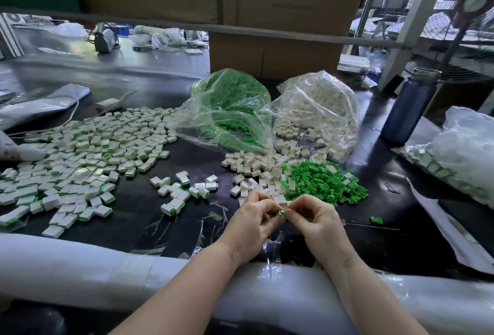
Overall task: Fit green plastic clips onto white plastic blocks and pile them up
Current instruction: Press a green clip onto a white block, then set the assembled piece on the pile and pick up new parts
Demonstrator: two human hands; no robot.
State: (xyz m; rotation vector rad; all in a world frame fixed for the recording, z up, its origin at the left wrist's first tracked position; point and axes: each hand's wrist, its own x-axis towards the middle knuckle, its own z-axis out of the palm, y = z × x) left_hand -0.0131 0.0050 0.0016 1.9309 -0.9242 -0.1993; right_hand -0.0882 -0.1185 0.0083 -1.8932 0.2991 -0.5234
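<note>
Factory workbench: bagged parts (318, 105), cartons (275, 51).

Small green clip (281, 213) pinched against a white block (273, 215) between both hands; loose green clips (324, 183) heaped beside bare white blocks (256, 166); finished blocks (88, 153) spread at left.

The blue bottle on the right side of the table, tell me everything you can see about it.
The blue bottle is a tall cylinder with a dark blue, glossy body and a silvery cap that looks like metal. The cap is on. It stands on the dark table, looking tilted in the wide-angle view, at the far right, behind a bag of finished pieces and right of the bag of white blocks. Neither hand touches it.
</note>
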